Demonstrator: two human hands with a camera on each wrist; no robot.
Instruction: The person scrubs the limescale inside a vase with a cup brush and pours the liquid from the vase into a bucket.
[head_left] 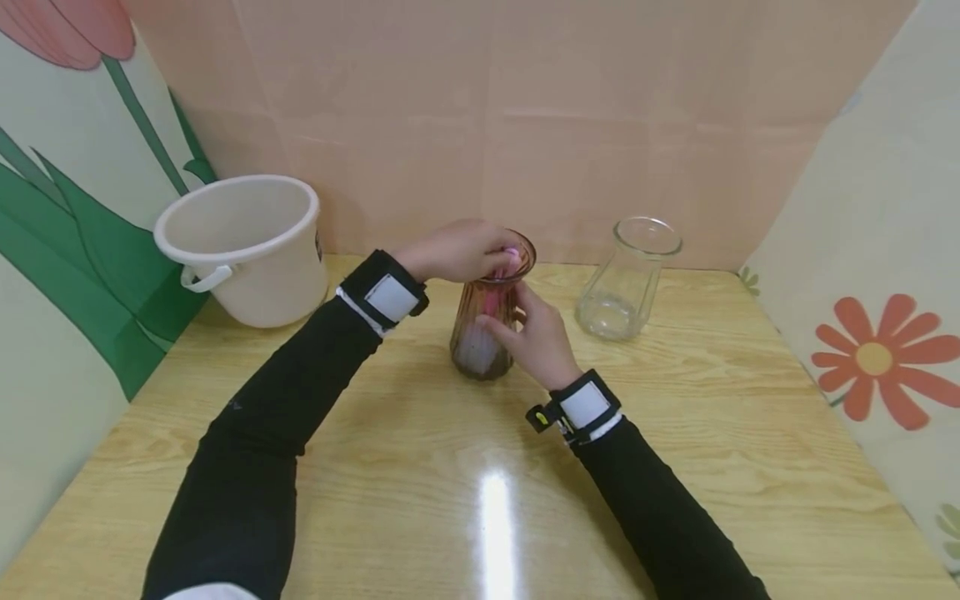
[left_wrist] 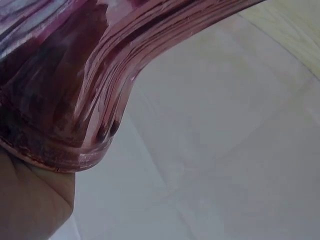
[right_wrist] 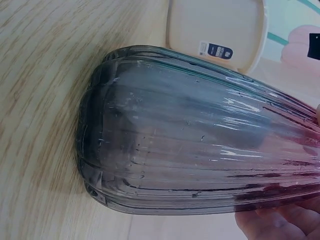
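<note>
A ribbed, smoky pink glass vase (head_left: 487, 321) stands upright on the wooden table (head_left: 420, 467). My left hand (head_left: 480, 250) is over its mouth, fingers curled round a pink handle (head_left: 513, 253) that runs down inside the glass. Something pale shows at the vase's bottom. My right hand (head_left: 517, 333) grips the vase's body from the right side. In the left wrist view the vase rim (left_wrist: 75, 100) fills the frame above my palm (left_wrist: 30, 200). The right wrist view shows the ribbed vase wall (right_wrist: 200, 140) and my fingers (right_wrist: 280, 222) under it.
A white plastic bucket (head_left: 243, 246) stands at the back left, also seen as the bucket (right_wrist: 220, 30) beyond the vase. A clear glass vase (head_left: 626, 279) stands at the back right. Pink and flowered panels wall in the table on three sides.
</note>
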